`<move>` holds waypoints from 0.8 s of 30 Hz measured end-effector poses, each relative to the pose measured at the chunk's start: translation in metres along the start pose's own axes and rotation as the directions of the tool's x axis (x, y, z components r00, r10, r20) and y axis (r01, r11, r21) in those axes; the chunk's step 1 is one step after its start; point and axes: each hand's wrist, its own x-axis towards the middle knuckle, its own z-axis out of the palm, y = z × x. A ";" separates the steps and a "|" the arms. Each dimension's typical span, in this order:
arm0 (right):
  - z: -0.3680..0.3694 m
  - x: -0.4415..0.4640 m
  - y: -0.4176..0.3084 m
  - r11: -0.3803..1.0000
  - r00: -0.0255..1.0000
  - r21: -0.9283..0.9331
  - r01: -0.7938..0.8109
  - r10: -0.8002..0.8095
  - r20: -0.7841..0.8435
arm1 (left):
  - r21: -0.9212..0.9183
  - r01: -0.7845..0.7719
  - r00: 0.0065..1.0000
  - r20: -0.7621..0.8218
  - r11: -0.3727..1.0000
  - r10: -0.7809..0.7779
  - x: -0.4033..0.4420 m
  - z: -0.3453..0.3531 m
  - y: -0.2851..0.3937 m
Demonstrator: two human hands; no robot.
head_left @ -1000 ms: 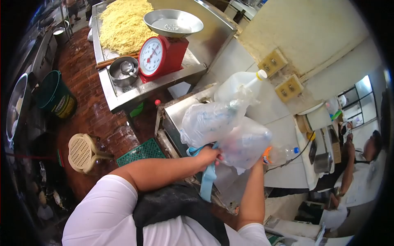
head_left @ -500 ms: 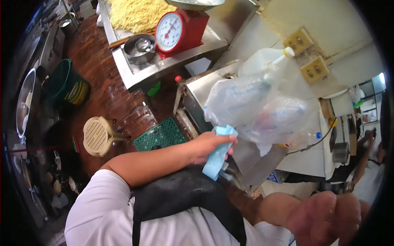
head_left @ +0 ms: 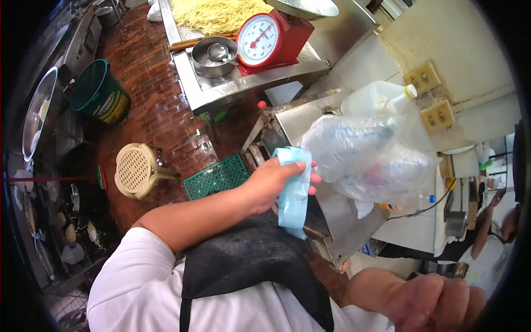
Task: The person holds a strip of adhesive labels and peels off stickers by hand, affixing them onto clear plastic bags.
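Note:
A light blue folded sheet (head_left: 295,193), thin like plastic or cloth, hangs from my left hand (head_left: 282,180). The thumb presses on its upper part while the fingers wrap behind it, and its lower end dangles over my black apron (head_left: 238,265). Close to the camera at the lower right, my right hand (head_left: 437,304) is curled with its fingers closed. Anything inside that hand is hidden. Beyond my left hand, clear plastic bags (head_left: 354,144) with contents I cannot make out rest on a metal-topped stand (head_left: 298,119).
A red dial scale (head_left: 298,41), a metal pot (head_left: 213,69) and yellow noodles (head_left: 215,14) stand on a steel table. On the brick floor are a beige stool (head_left: 135,169), green crate (head_left: 218,177) and green bucket (head_left: 99,91). Another person (head_left: 498,238) is at the far right.
The camera view has shifted, so the scale and bags appear farther right. My left hand has turned slightly, and the blue sheet hangs straighter. My right hand remains curled.

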 end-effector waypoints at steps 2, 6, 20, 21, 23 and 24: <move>0.026 0.005 -0.008 0.990 0.983 -0.072 -0.123 0.111 -0.149 | 0.001 -0.021 1.000 -0.007 1.000 0.021 -0.003 -0.001 0.003; -0.005 0.008 0.071 0.870 0.860 -0.053 0.490 -0.492 -0.131 | 0.102 -0.167 0.986 0.043 0.981 0.163 -0.007 -0.004 0.001; -0.056 0.085 0.218 0.401 0.892 -0.904 0.149 -0.448 -0.052 | 0.398 -0.251 0.966 0.167 0.883 0.199 -0.014 -0.023 -0.008; -0.058 0.088 0.218 0.363 0.901 -0.918 0.158 -0.434 -0.016 | 0.400 -0.181 0.980 0.152 0.898 0.130 -0.019 -0.019 -0.002; -0.062 0.092 0.218 0.283 0.914 -0.941 0.183 -0.402 0.057 | 0.497 -0.177 0.982 0.151 0.849 0.116 -0.024 -0.015 0.005; -0.063 0.092 0.218 0.268 0.922 -0.947 0.178 -0.381 0.066 | 0.522 -0.170 0.981 0.170 0.836 0.094 -0.024 -0.018 0.006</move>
